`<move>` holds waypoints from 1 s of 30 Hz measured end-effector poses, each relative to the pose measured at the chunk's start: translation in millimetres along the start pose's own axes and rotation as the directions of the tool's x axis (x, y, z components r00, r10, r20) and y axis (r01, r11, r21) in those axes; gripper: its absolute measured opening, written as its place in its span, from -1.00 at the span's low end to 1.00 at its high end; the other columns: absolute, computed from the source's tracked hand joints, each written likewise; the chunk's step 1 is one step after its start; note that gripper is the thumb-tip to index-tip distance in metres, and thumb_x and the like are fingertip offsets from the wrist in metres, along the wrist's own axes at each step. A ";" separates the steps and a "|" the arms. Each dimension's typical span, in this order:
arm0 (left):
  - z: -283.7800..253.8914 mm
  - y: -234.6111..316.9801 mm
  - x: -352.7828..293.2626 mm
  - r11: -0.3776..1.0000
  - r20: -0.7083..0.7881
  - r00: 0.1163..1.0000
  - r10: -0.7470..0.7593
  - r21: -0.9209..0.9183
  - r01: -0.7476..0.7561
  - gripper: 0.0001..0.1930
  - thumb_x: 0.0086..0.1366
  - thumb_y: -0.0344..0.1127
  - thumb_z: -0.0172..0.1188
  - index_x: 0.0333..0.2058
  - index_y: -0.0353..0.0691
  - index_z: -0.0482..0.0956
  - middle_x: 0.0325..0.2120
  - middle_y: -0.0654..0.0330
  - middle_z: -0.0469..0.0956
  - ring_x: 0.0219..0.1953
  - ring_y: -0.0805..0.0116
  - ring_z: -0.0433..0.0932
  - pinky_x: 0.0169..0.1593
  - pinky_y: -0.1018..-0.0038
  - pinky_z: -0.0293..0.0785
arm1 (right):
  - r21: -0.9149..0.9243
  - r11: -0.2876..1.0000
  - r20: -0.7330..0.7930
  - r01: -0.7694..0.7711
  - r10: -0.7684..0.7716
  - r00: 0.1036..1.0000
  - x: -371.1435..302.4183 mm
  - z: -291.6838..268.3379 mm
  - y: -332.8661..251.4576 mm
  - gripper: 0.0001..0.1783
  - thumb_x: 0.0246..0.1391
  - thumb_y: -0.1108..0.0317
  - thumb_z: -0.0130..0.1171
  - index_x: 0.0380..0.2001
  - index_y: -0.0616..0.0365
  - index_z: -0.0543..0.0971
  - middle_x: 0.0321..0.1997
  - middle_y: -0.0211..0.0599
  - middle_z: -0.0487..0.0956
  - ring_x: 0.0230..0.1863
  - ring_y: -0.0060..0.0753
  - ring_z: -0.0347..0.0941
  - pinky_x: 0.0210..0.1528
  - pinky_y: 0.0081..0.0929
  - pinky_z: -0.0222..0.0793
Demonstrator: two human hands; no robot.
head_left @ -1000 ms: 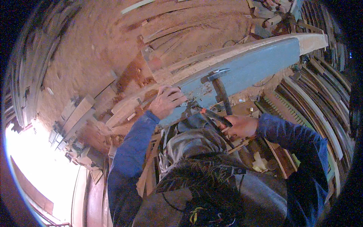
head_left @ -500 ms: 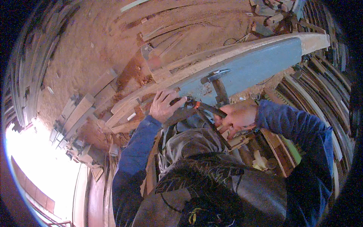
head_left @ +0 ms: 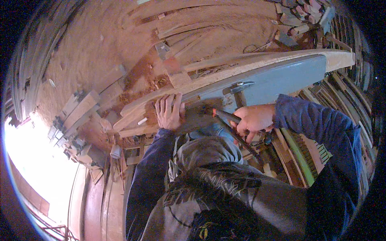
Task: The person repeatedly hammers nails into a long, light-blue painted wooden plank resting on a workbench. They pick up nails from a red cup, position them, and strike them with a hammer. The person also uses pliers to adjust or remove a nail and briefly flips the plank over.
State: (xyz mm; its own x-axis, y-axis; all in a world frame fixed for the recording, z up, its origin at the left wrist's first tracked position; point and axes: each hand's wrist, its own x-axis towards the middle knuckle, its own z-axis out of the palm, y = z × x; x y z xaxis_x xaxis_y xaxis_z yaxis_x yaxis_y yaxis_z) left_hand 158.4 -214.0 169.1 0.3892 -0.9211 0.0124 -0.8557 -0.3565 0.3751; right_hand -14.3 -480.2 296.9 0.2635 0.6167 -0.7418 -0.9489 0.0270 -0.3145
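Observation:
My right hand (head_left: 257,120) is closed round one black handle of a pair of long-handled pincers (head_left: 226,115) with an orange mark near the joint. The other handle slants down below the fingers, and the jaws lie low over dark, worn wood, too dim to make out. My left hand (head_left: 169,112) rests on the workbench's near edge, fingers extended, left of the jaws and apart from them. Beyond the pincers, a hammer (head_left: 240,95) lies on the blue board (head_left: 281,78) that tops the bench.
The wooden bench (head_left: 148,100) runs from left to far right, with a small white piece (head_left: 142,121) on it. Offcuts (head_left: 82,110) are piled at the left. Long planks (head_left: 341,100) are stacked at the right. Sawdust (head_left: 96,44) covers the ground beyond.
My left hand has come off the jaw end of the pincers and moved left onto the wood. The right hand still holds the handle, its jaws now lower. The view has shifted slightly.

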 end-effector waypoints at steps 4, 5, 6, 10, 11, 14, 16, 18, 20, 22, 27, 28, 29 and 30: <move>3.0 -0.5 0.1 0.999 -0.046 0.999 -0.015 -0.030 0.014 -0.57 0.21 -0.30 0.20 0.09 -0.12 0.55 -0.05 0.08 0.48 0.03 0.02 0.45 0.17 0.04 0.30 | -0.078 0.996 -0.160 0.033 -0.045 0.986 5.2 16.0 0.3 -0.77 0.15 0.27 0.11 -0.30 0.25 0.53 -0.33 -0.18 0.61 -0.41 -0.32 0.64 -0.38 -0.28 0.55; 3.3 -0.4 0.7 0.999 -0.054 0.998 -0.023 -0.027 0.021 -0.58 0.21 -0.31 0.20 0.08 -0.12 0.55 -0.06 0.09 0.48 0.02 0.02 0.45 0.16 0.04 0.30 | -0.049 0.994 -0.189 0.097 -0.104 0.976 5.6 20.1 0.2 -0.77 0.15 0.28 0.11 -0.29 0.27 0.52 -0.33 -0.17 0.62 -0.41 -0.32 0.64 -0.38 -0.29 0.54; 3.4 -0.5 1.1 0.999 -0.061 0.998 -0.030 -0.024 0.029 -0.58 0.20 -0.32 0.20 0.07 -0.12 0.56 -0.06 0.09 0.48 0.01 0.03 0.46 0.15 0.04 0.31 | -0.011 0.997 -0.196 0.080 -0.080 0.977 4.4 23.7 0.1 -0.77 0.14 0.30 0.11 -0.26 0.27 0.50 -0.32 -0.17 0.62 -0.40 -0.32 0.65 -0.39 -0.30 0.53; 3.4 -1.4 2.0 0.995 -0.118 0.989 -0.085 -0.065 0.078 -0.68 0.25 -0.28 0.16 -0.02 -0.15 0.56 -0.11 0.04 0.55 -0.05 -0.03 0.49 0.08 0.04 0.35 | 0.185 0.977 -0.293 0.102 -0.044 0.955 -7.0 36.2 -7.6 -0.54 0.23 0.33 0.11 0.11 0.19 0.23 -0.26 -0.12 0.63 -0.31 -0.29 0.64 -0.33 -0.29 0.57; 3.3 -1.9 1.7 0.995 -0.109 0.990 -0.090 -0.046 0.085 -0.69 0.25 -0.28 0.16 -0.03 -0.15 0.56 -0.11 0.03 0.55 -0.05 -0.03 0.49 0.08 0.04 0.35 | 0.314 0.949 -0.242 0.022 0.057 0.969 -11.2 37.5 -9.9 -0.54 0.25 0.32 0.09 0.14 0.16 0.20 -0.22 -0.10 0.62 -0.26 -0.28 0.64 -0.33 -0.28 0.58; 4.2 -3.5 0.0 0.991 -0.122 0.984 -0.131 -0.041 0.127 -0.68 0.25 -0.27 0.15 -0.03 -0.16 0.56 -0.12 0.04 0.54 -0.06 -0.01 0.49 0.08 0.06 0.35 | 0.521 0.829 -0.043 -0.205 0.265 0.963 -21.8 37.9 -11.7 -0.54 0.32 0.31 0.02 0.20 0.04 0.15 -0.02 0.01 0.57 -0.07 -0.22 0.60 -0.28 -0.21 0.60; 4.7 -4.5 -0.2 0.991 -0.150 0.980 -0.129 -0.047 0.123 -0.65 0.26 -0.29 0.14 0.02 -0.14 0.56 -0.12 0.07 0.51 -0.05 0.03 0.47 0.09 0.07 0.35 | 0.582 0.793 -0.104 -0.180 0.292 0.951 -18.8 42.7 -8.6 -0.71 0.27 0.29 0.04 -0.01 0.14 0.33 -0.20 -0.11 0.61 -0.33 -0.30 0.61 -0.53 -0.36 0.48; 4.8 -4.0 1.3 0.985 -0.144 0.975 -0.167 -0.074 0.158 -0.66 0.27 -0.27 0.13 0.02 -0.15 0.55 -0.11 0.06 0.50 -0.04 0.01 0.47 0.08 0.06 0.35 | 0.574 0.804 -0.215 -0.155 0.331 0.919 -10.3 50.8 -2.2 -0.77 0.25 0.23 0.08 -0.19 0.18 0.45 -0.35 -0.18 0.63 -0.50 -0.35 0.59 -0.65 -0.42 0.41; 3.2 -1.7 3.5 0.975 -0.120 0.969 -0.217 -0.070 0.210 -0.66 0.29 -0.25 0.12 0.02 -0.16 0.55 -0.09 0.05 0.49 -0.03 0.00 0.46 0.08 0.06 0.34 | 0.500 0.858 -0.344 -0.118 0.322 0.882 7.4 70.4 5.4 -0.71 0.25 0.15 0.11 -0.34 0.18 0.53 -0.45 -0.22 0.62 -0.58 -0.36 0.56 -0.66 -0.41 0.39; 1.7 2.9 7.3 0.961 -0.098 0.956 -0.277 -0.041 0.274 -0.66 0.31 -0.20 0.11 0.01 -0.17 0.55 -0.07 0.03 0.48 -0.01 -0.02 0.46 0.08 0.06 0.34 | 0.381 0.923 -0.476 -0.059 0.250 0.843 19.9 92.4 13.9 -0.64 0.22 0.09 0.16 -0.44 0.20 0.56 -0.55 -0.25 0.59 -0.62 -0.36 0.54 -0.64 -0.38 0.41; -1.8 7.6 16.6 0.953 -0.036 0.955 -0.293 0.065 0.295 -0.57 0.34 -0.09 0.07 0.11 -0.16 0.50 0.05 -0.01 0.43 0.09 -0.07 0.41 0.20 0.01 0.27 | 0.181 0.983 -0.650 -0.043 0.152 0.745 47.3 134.8 23.8 -0.62 0.17 0.09 0.21 -0.36 0.28 0.60 -0.60 -0.15 0.59 -0.61 -0.27 0.56 -0.49 -0.20 0.48; -1.3 6.6 17.1 0.958 -0.038 0.960 -0.277 0.067 0.279 -0.55 0.35 -0.07 0.06 0.13 -0.15 0.49 0.07 -0.02 0.42 0.12 -0.08 0.40 0.23 -0.01 0.25 | 0.171 0.985 -0.687 -0.005 0.122 0.716 53.2 143.2 24.9 -0.64 0.16 0.12 0.20 -0.34 0.28 0.59 -0.58 -0.14 0.60 -0.59 -0.23 0.56 -0.47 -0.18 0.48; -0.3 5.2 17.1 0.963 -0.034 0.964 -0.263 0.061 0.264 -0.53 0.35 -0.07 0.05 0.15 -0.15 0.47 0.09 -0.02 0.41 0.14 -0.09 0.38 0.27 -0.02 0.22 | 0.162 0.987 -0.721 0.017 0.107 0.684 59.9 149.9 25.4 -0.67 0.16 0.15 0.20 -0.31 0.27 0.59 -0.56 -0.12 0.60 -0.58 -0.20 0.56 -0.46 -0.15 0.48; 1.1 3.5 16.4 0.964 -0.026 0.966 -0.258 0.057 0.259 -0.52 0.36 -0.06 0.04 0.17 -0.14 0.46 0.11 -0.03 0.40 0.17 -0.09 0.37 0.30 -0.03 0.19 | 0.150 0.988 -0.752 0.038 0.089 0.653 65.5 155.4 27.1 -0.69 0.15 0.18 0.19 -0.29 0.27 0.58 -0.55 -0.10 0.61 -0.57 -0.16 0.57 -0.45 -0.13 0.48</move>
State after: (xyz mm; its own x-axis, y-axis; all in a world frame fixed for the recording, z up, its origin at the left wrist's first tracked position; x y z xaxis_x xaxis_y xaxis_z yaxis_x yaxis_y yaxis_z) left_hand 161.4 -230.6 169.6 0.6051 -0.7938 -0.0607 -0.7441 -0.5910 0.3116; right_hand -49.8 -316.8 331.9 0.2182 -0.1862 -0.9580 -0.9536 0.1679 -0.2498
